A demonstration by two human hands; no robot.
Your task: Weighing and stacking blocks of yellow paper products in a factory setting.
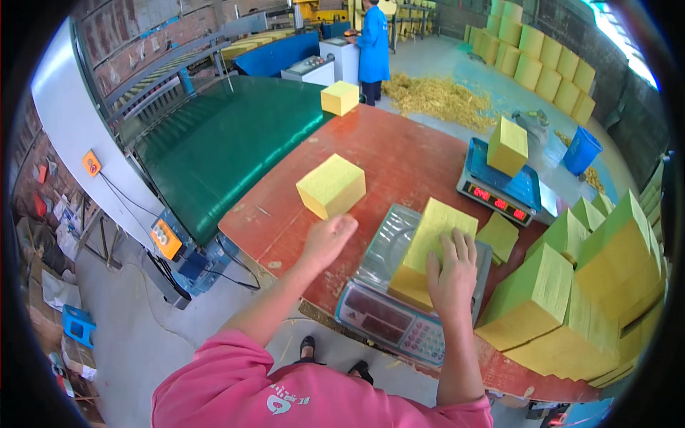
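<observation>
My right hand rests on a thick yellow block of stacked paper, its fingers stretched out over the upper right side. That block stands on the metal pan of a digital scale with a keypad and display along its near edge. My left hand is curled, with nothing visible in it. Just beyond its fingers lies another yellow paper block on the red tabletop; whether they touch, I cannot tell. A few loose yellow sheets lie right of the scale.
Stacked yellow blocks crowd the right side. A second scale with a blue tray carries one block. Another block sits at the far edge beside a green conveyor belt. A person in blue stands behind.
</observation>
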